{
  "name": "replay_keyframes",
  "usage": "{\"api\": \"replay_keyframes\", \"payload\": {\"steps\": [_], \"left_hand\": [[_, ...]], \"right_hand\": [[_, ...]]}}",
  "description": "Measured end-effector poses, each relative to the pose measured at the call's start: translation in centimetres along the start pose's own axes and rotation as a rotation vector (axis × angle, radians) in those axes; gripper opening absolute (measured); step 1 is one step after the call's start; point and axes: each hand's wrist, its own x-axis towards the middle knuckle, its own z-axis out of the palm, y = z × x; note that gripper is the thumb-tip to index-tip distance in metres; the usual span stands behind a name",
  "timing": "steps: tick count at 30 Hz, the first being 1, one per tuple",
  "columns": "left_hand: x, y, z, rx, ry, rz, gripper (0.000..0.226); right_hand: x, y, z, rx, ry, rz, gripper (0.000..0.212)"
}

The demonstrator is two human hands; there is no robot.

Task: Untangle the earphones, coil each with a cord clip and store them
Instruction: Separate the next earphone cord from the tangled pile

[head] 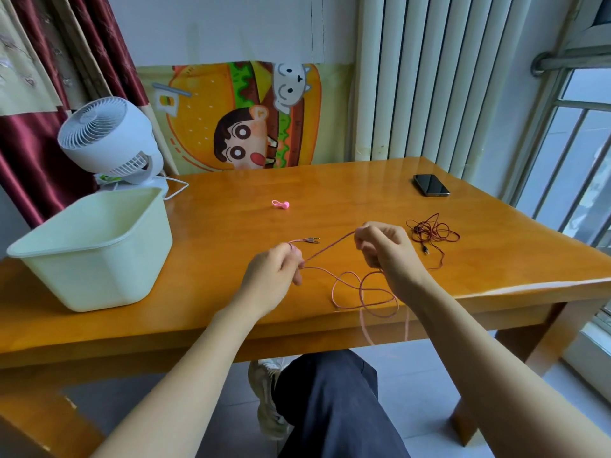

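Two-handed coiling of the thin pink earphone cord over the glossy wooden surface: pinched in left hand, gripped in curled right hand, slack looped near the edge. Next, probably: wind in slack, fetch small pink rubber cord clip.

A glossy wooden table fills the middle. At its far left corner stands a white fan, tilted upward, its white cable looping on the tabletop. A dark phone lies flat near the far right corner. Behind the table a cartoon burger banner covers the wall, with a dark red curtain to the left and a white radiator and barred window to the right
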Motion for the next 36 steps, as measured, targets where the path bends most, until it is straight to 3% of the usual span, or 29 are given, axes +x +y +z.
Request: {"api": "replay_keyframes", "payload": {"steps": [4,8,11,14,16,18,21,23,25,29,33,35,36], "left_hand": [[-1.4,2.6,-0.4,-0.517,-0.550,-0.095,0.036],[-2.3,4.8,-1.3,-0.960,-0.749,-0.104,0.034],[-2.1,5.4,-1.6,-1.300,-0.553,-0.070,0.032],[-0.6,5.1,-1.6,-1.558,-0.098,-0.100,0.028],[0.2,3.9,-1.5,-1.347,0.157,-0.091,0.029],[0.1,2.7,-1.1,-0.743,0.263,-0.029,0.033],[-0.5,1.6,-0.4,0.013,0.128,0.081,0.036],[-0.7,1.2,0.0,0.158,-0.065,0.037,0.035],[-1.0,1.2,0.1,-0.069,-0.235,-0.061,0.040],[-2.0,3.1,-0.3,-0.870,-0.454,-0.149,0.040],[-1.6,5.2,-1.0,-1.455,-0.271,-0.129,0.034],[-0.8,5.0,-1.1,-1.569,-0.071,-0.127,0.033],[-0.5,4.7,-1.1,-1.515,0.030,-0.098,0.033]], "right_hand": [[0.5,0.6,0.4,0.016,0.085,-0.035,0.034],[0.5,1.5,1.2,-0.027,0.065,-0.077,0.029],[0.4,1.8,1.5,-0.099,-0.039,-0.028,0.032],[-0.2,1.8,1.4,-0.157,-0.327,0.133,0.031],[-0.6,1.6,1.4,-0.197,-0.505,0.212,0.029],[-0.8,1.1,1.5,-0.222,-0.589,0.236,0.029],[-0.7,0.1,1.4,-0.253,-0.538,0.192,0.029],[-0.4,-0.3,1.2,-0.266,-0.438,0.138,0.030],[-0.1,-0.2,0.8,-0.240,-0.315,0.079,0.031],[0.2,0.9,0.5,-0.146,-0.172,0.020,0.026],[-0.4,2.6,1.1,-0.117,-0.310,0.084,0.026],[-0.7,2.9,1.0,-0.166,-0.461,0.191,0.027],[-0.9,2.9,0.9,-0.206,-0.547,0.242,0.027]]}}
